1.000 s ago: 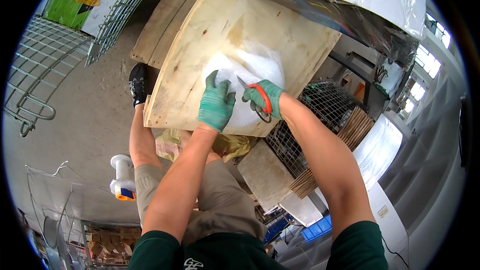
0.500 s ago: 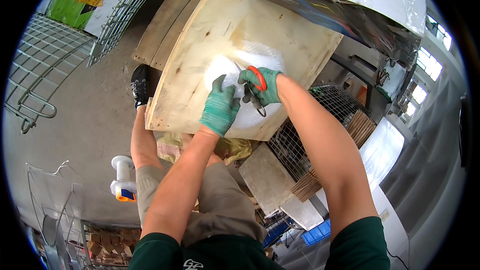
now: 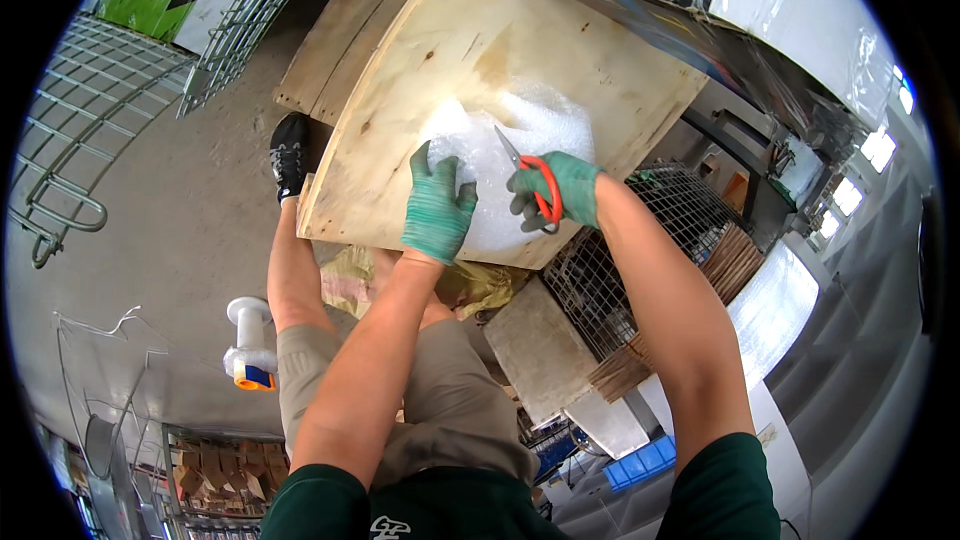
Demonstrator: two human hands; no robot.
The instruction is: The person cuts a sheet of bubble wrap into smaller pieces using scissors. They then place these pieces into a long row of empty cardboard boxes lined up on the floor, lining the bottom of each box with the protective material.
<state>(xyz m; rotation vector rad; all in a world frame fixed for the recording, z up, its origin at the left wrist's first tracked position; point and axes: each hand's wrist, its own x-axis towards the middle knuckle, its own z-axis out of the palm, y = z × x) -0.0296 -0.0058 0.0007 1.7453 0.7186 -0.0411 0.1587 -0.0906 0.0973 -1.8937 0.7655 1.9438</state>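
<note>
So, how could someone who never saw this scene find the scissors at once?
Find the big plywood board in the upper middle, then the white foam sheet lying on it. The scissors are in the green-gloved right hand at the sheet's right side, and their orange handles are the only orange thing on the board.

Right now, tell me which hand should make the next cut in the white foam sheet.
Right, likely: the right hand already grips the orange-handled scissors, blades over the white foam sheet, while the left hand presses it flat.

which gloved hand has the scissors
The right hand: its fingers go through the orange handles of the scissors, blades open over the white foam sheet. The left hand holds no tool and presses flat on the sheet.
</note>
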